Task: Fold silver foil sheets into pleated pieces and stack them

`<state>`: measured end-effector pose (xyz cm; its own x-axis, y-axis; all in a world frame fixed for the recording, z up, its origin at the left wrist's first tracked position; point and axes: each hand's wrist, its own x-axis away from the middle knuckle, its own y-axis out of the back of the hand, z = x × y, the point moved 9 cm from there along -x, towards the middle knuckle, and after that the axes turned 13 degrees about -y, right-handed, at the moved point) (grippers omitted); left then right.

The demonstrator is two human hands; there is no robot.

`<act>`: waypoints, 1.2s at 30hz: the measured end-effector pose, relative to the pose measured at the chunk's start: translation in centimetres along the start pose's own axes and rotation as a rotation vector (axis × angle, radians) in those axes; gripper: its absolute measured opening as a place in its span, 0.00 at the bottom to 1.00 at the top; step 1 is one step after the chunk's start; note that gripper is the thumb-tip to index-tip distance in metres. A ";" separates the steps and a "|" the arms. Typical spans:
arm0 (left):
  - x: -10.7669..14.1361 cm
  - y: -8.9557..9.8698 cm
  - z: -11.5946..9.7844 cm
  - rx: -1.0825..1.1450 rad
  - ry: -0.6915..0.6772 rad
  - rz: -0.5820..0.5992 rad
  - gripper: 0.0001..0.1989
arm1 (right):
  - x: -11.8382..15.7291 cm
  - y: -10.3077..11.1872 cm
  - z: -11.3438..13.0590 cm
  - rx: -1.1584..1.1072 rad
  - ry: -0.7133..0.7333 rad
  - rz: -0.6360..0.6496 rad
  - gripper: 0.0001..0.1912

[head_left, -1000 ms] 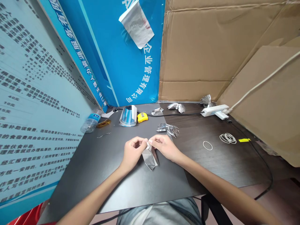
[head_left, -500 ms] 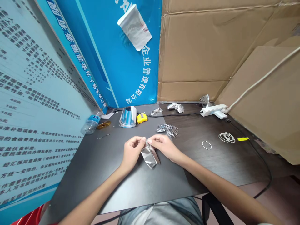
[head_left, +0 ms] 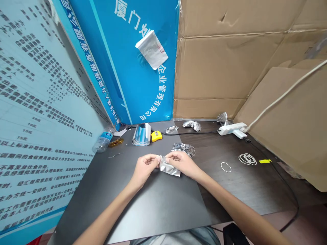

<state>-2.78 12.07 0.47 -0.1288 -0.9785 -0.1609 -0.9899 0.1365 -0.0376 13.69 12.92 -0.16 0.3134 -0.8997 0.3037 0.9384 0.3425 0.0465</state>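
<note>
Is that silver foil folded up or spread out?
Spread out: the foil shows one broad flat face between the left hand and right hand; under the fingers, cannot tell.

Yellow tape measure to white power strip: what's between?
In the head view, a foil scrap, a foil bundle and a black cable lie between the yellow tape measure and the white power strip.
</note>
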 end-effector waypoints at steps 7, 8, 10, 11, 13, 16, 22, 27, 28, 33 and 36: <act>0.3 0.9 0.3 0.293 0.024 -0.205 0.16 | 0.6 0.4 0.3 -0.467 -0.031 0.089 0.27; 0.5 0.8 0.6 0.320 0.049 -0.232 0.17 | 0.6 -0.1 0.2 -0.467 -0.035 0.103 0.28; 1.0 0.2 1.3 0.358 0.094 -0.256 0.19 | 0.5 -1.2 -0.3 -0.450 -0.047 0.111 0.30; 1.3 -0.2 1.6 0.371 0.111 -0.254 0.20 | 0.5 -1.6 -0.4 -0.436 -0.043 0.089 0.32; 1.8 -1.1 2.0 0.396 0.128 -0.232 0.20 | 0.3 -2.0 -0.4 -0.398 0.009 0.024 0.31; 2.2 -2.3 2.3 0.355 0.112 -0.176 0.17 | 0.0 -2.3 -0.1 -0.278 0.077 -0.022 0.21; 1.9 -3.0 1.8 0.029 -0.026 0.024 0.14 | 0.1 0.1 0.0 -0.254 0.052 -0.122 0.19; 1.1 -2.9 0.9 0.052 -0.040 0.161 0.18 | 0.5 -0.4 0.8 -0.106 0.040 0.052 0.15; 0.8 -2.6 0.6 0.062 -0.043 0.143 0.19 | 0.6 -0.8 0.9 -0.060 0.040 0.098 0.14; -0.5 -0.5 0.0 0.018 -0.006 0.061 0.18 | 1.3 -1.1 0.7 0.181 0.051 0.153 0.20; -0.7 -0.1 0.4 -0.027 0.086 0.141 0.19 | 1.4 -0.6 0.4 0.294 0.045 0.141 0.27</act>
<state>-2.59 12.81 0.21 -0.2697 -0.9598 -0.0781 -0.9628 0.2700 0.0064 13.54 11.55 0.61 0.4496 -0.8467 0.2846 0.8049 0.5222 0.2818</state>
